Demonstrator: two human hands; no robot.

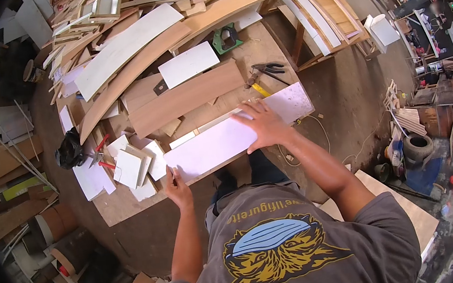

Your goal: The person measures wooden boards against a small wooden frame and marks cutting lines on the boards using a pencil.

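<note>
A long white board [213, 147] lies across the near edge of the worktable. My right hand [262, 125] rests on top of it with fingers spread and the thumb toward its near edge. At the board's left end, my left hand [178, 190] is closed in a pinch close to the corner; what its fingertips hold is too small to make out. Small white-faced wood blocks [129, 166] are stacked left of that hand. Red-handled pliers [100, 151] lie beyond them. Behind the long board is a brown wood panel [188, 98].
On the worktable [133, 209] are a green-handled saw [226, 38], black-handled pliers [270, 69], a hammer [256, 85] and a white rectangular piece [189, 66]. Scrap wood is heaped at the back left. A wooden frame [315, 14] stands at the right. Other people are far right.
</note>
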